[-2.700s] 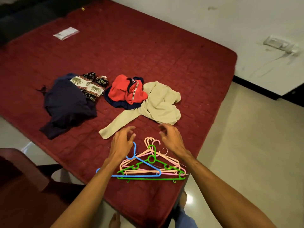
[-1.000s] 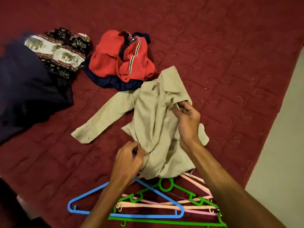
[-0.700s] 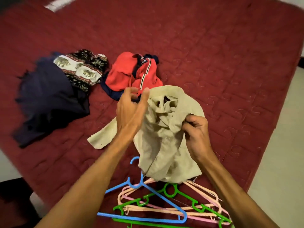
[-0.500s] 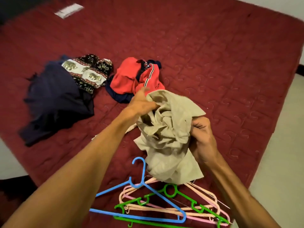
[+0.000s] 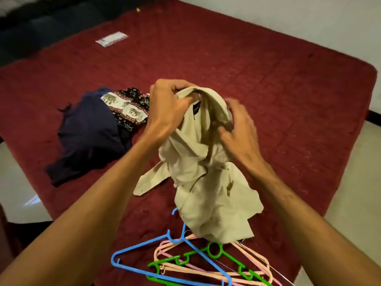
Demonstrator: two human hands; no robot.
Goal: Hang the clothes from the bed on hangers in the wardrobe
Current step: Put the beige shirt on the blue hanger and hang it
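Observation:
A beige shirt (image 5: 206,182) hangs bunched above the red bed (image 5: 268,79), lifted by its collar. My left hand (image 5: 167,108) grips the collar's left side. My right hand (image 5: 237,129), slightly blurred, holds the fabric just below the collar on the right. One sleeve trails down to the mattress. Under the shirt's hem lies a pile of plastic hangers: a blue hanger (image 5: 165,256), a green hanger (image 5: 216,254) and several pink ones (image 5: 253,263). A dark navy garment (image 5: 88,137) and an elephant-print cloth (image 5: 127,106) lie to the left. The red garment is hidden behind the shirt.
A white paper packet (image 5: 111,38) lies far back on the bed. Pale floor (image 5: 350,182) runs along the bed's right side and shows at the lower left. A white wall stands at the back right, dark furniture at the top left.
Both hands gathered the beige shirt off the mattress and raised it. My left hand shifted up to the collar, and the shirt now hangs higher, opened at the neck.

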